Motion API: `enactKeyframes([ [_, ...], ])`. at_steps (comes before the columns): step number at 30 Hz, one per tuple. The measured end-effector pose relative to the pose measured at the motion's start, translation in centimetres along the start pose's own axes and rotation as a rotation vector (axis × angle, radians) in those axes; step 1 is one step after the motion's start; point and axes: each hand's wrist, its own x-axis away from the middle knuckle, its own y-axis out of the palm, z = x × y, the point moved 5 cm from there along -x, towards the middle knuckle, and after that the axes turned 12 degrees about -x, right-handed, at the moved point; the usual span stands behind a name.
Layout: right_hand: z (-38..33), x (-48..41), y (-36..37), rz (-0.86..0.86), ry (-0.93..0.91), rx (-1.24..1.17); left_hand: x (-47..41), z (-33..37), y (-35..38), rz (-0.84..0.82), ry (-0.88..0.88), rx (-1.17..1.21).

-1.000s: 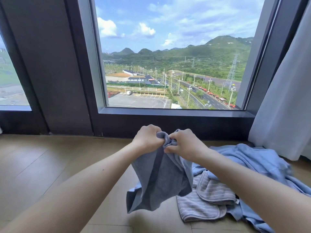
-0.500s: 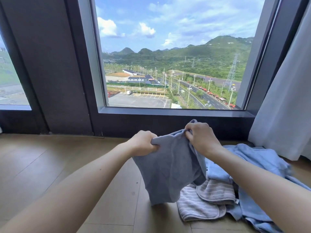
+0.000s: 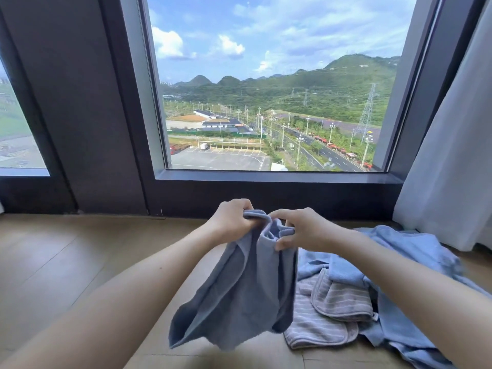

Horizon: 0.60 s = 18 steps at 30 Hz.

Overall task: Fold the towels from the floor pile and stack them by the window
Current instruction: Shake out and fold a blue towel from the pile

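Towel (image 3: pixel 245 296)?

Grey-blue, hanging over the floor (image 3: pixel 66 262), below the window (image 3: pixel 266 102). My left hand (image 3: pixel 234 219) and right hand (image 3: pixel 300 230) each pinch its top edge, fingers curled, close together.

Pile?

On the floor just right of it: a striped towel (image 3: pixel 319 323) lying against a light blue towel (image 3: pixel 415 262), near the curtain (image 3: pixel 452 155).

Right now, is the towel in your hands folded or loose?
Loose, not folded: the towel hangs crumpled from the left hand and right hand, which pinch its top edge close together.
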Motion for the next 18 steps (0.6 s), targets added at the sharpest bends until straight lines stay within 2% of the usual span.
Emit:
enactKeyframes([
  [3, -0.7, 0.0, 0.5, -0.019, -0.042, -0.085, 0.0, 0.4, 0.1, 0.014, -0.033, 0.027],
  [5, -0.9, 0.0, 0.4, 0.0, -0.029, -0.231, 0.0, 0.4, 0.0, 0.016, -0.039, 0.071],
  [8, -1.6, -0.1, 1.0, -0.06, 0.006, -0.407, 0.1, 0.8, 0.0, 0.002, -0.015, 0.113],
  [12, -1.0, -0.4, 0.6, 0.04, 0.05, -0.334, 0.2, 0.7, 0.3, -0.039, 0.0, 0.194],
  [18, -0.1, -0.2, -0.9, 0.202, 0.056, -0.209, 0.6, 1.2, 0.5, -0.252, 0.031, 0.568],
])
